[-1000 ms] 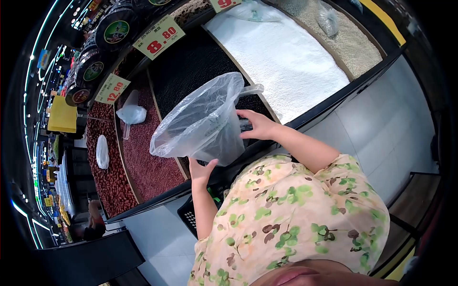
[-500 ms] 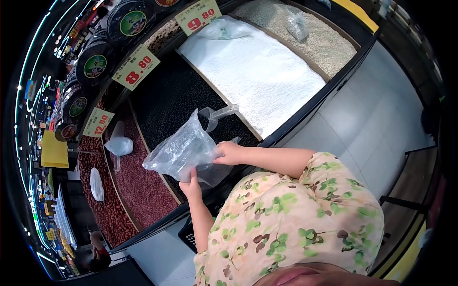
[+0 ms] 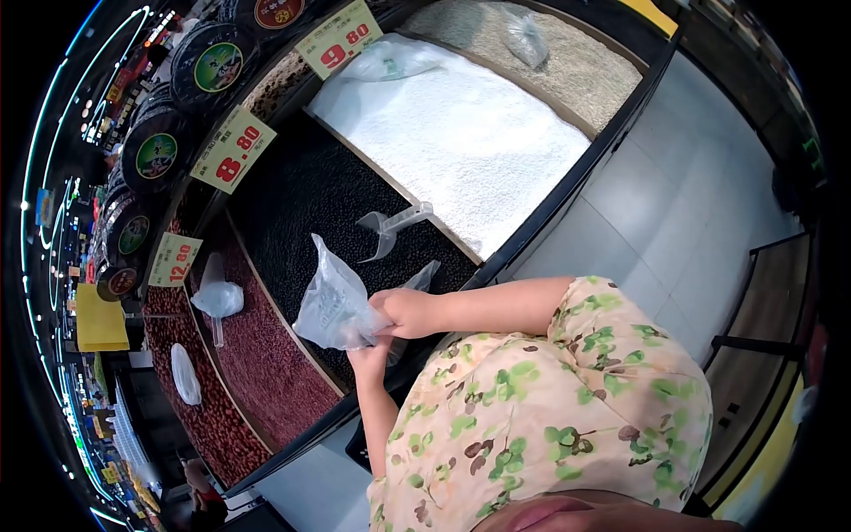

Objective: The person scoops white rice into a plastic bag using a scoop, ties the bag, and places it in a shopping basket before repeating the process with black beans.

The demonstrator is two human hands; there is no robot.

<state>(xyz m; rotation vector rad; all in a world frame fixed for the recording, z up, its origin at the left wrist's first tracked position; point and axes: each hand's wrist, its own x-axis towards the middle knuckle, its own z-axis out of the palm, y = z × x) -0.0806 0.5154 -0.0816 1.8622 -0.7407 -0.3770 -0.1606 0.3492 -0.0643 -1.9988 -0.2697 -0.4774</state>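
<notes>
A clear plastic bag [image 3: 332, 297] hangs bunched over the black beans [image 3: 306, 191], its top pointing up. My right hand [image 3: 408, 313] grips its near edge with curled fingers. Just below, my left hand [image 3: 368, 357] pinches the same part of the bag, partly hidden by the bag and the right hand. The two hands are close together. A further piece of clear plastic shows behind my right hand; whether it belongs to the bag I cannot tell. A clear scoop [image 3: 396, 226] lies on the black beans beyond the hands.
White grains [image 3: 461, 133] fill the bin to the right, with pale grains [image 3: 576, 62] beyond. Reddish beans [image 3: 261, 355] and dark red dates or nuts [image 3: 208, 434] lie left, with a bagged scoop [image 3: 219, 300]. Price signs [image 3: 233, 151] stand along the back. A dark rim [image 3: 550, 217] borders the bins.
The bag has gone from spread wide to bunched and narrower. My hands have come closer together. The view has shifted slightly, and the scoop shows more fully.
</notes>
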